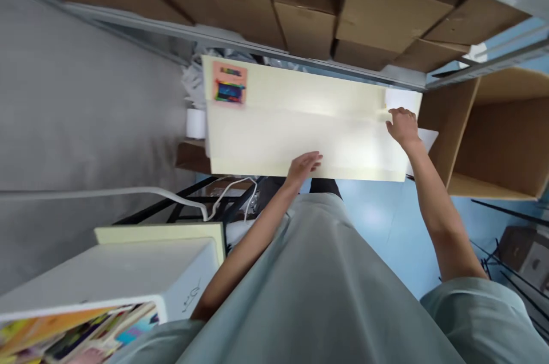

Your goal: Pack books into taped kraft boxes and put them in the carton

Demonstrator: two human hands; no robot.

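A long cream tabletop (266,141) stretches across in front of me. My left hand (304,165) rests at its near edge, fingers stretched out and holding nothing that I can see. Towards the right end, my right hand (403,124) reaches over the surface with curled fingers, thumb and index finger apart. Just beyond those fingertips is a small, blurred yellowish thing (385,107), too unclear to name. A white sheet (398,99) lies at the far right corner, close to my right hand. At the far left corner lies a pink printed card (230,84) with a dark, colourful picture.
Brown cardboard boxes (377,10) fill a metal shelf above the far edge. An open-fronted wooden cabinet (497,135) stands on the right. At lower left is a white bookcase (128,264) with books. A white cable (163,191) runs along the left, near a white roll (196,123).
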